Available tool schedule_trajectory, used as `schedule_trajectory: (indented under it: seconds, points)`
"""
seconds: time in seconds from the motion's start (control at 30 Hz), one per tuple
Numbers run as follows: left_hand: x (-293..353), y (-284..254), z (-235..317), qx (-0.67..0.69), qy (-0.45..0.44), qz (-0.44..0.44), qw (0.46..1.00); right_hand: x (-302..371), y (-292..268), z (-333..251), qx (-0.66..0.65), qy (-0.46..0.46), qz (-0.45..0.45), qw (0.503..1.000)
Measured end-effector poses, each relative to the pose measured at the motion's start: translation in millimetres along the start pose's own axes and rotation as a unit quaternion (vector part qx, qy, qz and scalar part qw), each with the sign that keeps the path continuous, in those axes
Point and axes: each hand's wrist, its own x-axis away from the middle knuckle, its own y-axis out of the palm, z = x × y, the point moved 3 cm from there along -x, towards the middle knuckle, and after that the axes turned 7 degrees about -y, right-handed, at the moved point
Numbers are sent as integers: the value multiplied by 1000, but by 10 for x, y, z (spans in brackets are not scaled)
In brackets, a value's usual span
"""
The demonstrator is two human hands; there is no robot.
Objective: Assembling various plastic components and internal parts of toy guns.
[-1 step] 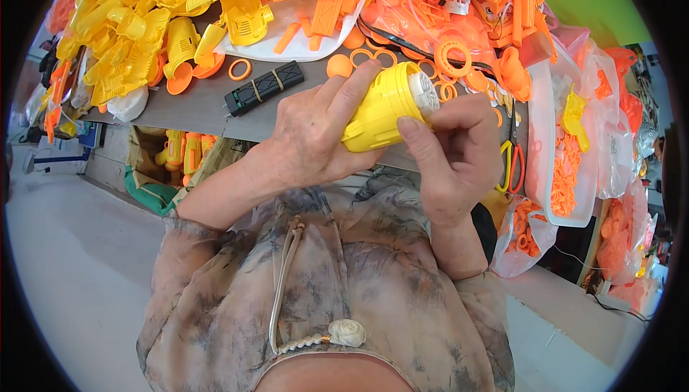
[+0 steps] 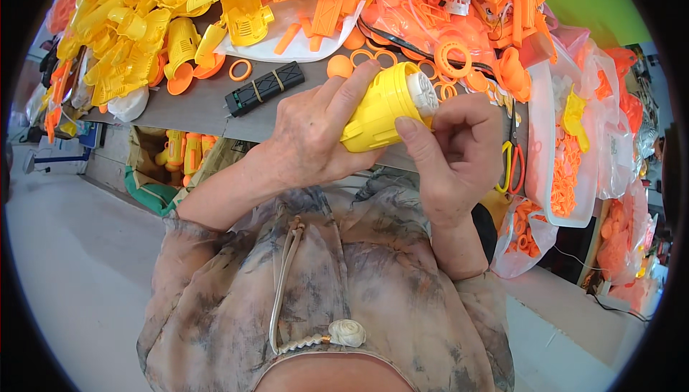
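Note:
A yellow plastic cylinder (image 2: 380,109) with ribbed sides is held tilted above the table's front edge. My left hand (image 2: 316,123) is wrapped round its left side, the forefinger stretched along the top. From its right end a white round insert (image 2: 422,93) with slots in its face sticks out a little. The thumb of my right hand (image 2: 459,144) presses on the lower rim of the cylinder, while its curled fingers lie close against the white insert. Whether those fingers hold some small piece is hidden.
Yellow shells (image 2: 129,40) are heaped at the far left, orange parts (image 2: 330,5) at the far middle. A black box-shaped part (image 2: 264,89) with a band lies left of my hands. Scissors (image 2: 511,155) and a white bin (image 2: 558,221) of orange pieces are at the right.
The white insert's slotted face has turned slightly in the cylinder's end. Both hands keep nearly the same place.

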Motion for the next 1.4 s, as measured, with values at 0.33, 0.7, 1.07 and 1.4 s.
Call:
schedule_trajectory:
  seconds: [0.33,0.7,1.07,1.4]
  points:
    - [88,-20,77,112,21,-10,993,-249,2,5,138,-208,-216,944]
    - [65,101,-56,416,-291,-86,857,-325,271,-192,263,-247,-169,917]
    - [192,-111,-441,741,-218,17,635,3,-326,184,98,-117,-228,962]
    - [132,-68,-365,749,-210,-15,629,-92,-174,67,-2,-27,-193,981]
